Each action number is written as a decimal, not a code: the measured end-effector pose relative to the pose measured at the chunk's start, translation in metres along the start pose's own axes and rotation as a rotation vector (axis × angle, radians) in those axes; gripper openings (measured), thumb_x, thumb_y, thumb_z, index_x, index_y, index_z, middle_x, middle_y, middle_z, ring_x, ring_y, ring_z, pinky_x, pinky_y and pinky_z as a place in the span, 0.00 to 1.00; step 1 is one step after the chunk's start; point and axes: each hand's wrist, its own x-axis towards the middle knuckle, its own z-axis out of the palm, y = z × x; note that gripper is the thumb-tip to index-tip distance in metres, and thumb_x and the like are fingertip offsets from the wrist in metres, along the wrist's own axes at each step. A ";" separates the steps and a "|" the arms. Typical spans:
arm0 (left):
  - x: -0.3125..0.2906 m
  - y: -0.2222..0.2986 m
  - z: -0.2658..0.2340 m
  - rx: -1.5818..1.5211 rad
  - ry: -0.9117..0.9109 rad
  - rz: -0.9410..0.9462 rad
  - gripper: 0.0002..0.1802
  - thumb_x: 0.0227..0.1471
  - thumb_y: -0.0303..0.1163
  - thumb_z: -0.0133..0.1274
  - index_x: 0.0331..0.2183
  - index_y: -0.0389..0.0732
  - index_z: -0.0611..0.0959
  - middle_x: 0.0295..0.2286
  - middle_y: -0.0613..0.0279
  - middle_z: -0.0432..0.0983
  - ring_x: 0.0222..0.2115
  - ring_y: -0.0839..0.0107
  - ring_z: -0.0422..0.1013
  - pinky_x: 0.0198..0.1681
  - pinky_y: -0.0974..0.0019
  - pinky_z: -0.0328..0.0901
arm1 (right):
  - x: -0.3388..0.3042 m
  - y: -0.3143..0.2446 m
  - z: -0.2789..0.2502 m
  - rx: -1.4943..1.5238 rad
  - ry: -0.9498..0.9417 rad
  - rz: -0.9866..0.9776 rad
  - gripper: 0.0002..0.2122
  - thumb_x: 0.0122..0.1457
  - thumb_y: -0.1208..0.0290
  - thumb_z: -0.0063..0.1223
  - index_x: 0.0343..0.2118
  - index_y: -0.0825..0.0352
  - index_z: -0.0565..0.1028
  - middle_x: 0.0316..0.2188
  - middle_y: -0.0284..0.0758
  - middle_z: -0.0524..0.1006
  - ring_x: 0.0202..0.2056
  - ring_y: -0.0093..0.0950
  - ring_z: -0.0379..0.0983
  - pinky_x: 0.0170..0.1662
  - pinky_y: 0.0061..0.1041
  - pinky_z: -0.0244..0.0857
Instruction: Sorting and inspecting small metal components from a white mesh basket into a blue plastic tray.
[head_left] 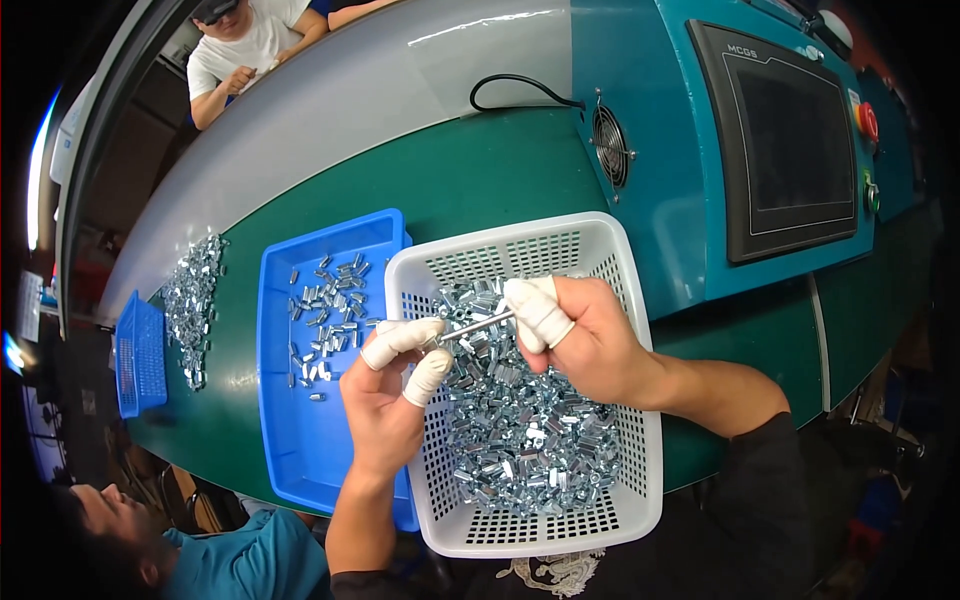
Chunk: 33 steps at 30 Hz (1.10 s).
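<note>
My right hand (565, 325), its fingertips covered in white finger cots, pinches a thin metal rod (480, 326). The rod points left and slightly down toward my left hand (395, 385), whose cot-covered thumb and finger are closed on a small metal hex piece (433, 344) at the rod's end. Fingers partly hide that piece, so I cannot tell how far the rod goes into it. Both hands are above a white perforated basket (540, 549) holding a heap of shiny hex metal pieces (535, 430).
Left of the basket, a blue tray (345, 440) holds several scattered hex pieces. Farther left lie a loose metal pile (193, 300) and a blue basket (140, 355). A teal machine with a screen (790, 140) stands at right. Two people (245, 45) (240, 560) sit nearby.
</note>
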 end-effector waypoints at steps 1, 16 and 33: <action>-0.001 0.003 0.001 0.028 -0.013 0.039 0.12 0.44 0.18 0.54 0.36 0.33 0.76 0.31 0.62 0.70 0.31 0.76 0.66 0.36 0.74 0.62 | 0.000 0.002 0.001 -0.042 -0.044 0.000 0.17 0.61 0.68 0.37 0.15 0.67 0.65 0.11 0.27 0.65 0.14 0.14 0.57 0.19 0.16 0.53; -0.002 0.009 0.005 0.294 -0.179 0.190 0.11 0.38 0.20 0.60 0.29 0.33 0.78 0.23 0.57 0.74 0.23 0.70 0.70 0.27 0.71 0.64 | -0.002 -0.002 0.009 -0.228 -0.299 0.088 0.17 0.61 0.67 0.36 0.17 0.67 0.69 0.12 0.28 0.69 0.14 0.14 0.60 0.18 0.16 0.54; -0.014 0.002 0.013 -0.085 -0.174 -0.121 0.08 0.55 0.27 0.44 0.29 0.33 0.74 0.24 0.64 0.71 0.26 0.79 0.67 0.29 0.75 0.63 | -0.008 -0.003 0.010 -0.321 -0.220 -0.144 0.12 0.58 0.72 0.41 0.19 0.70 0.70 0.11 0.30 0.68 0.13 0.19 0.64 0.17 0.19 0.57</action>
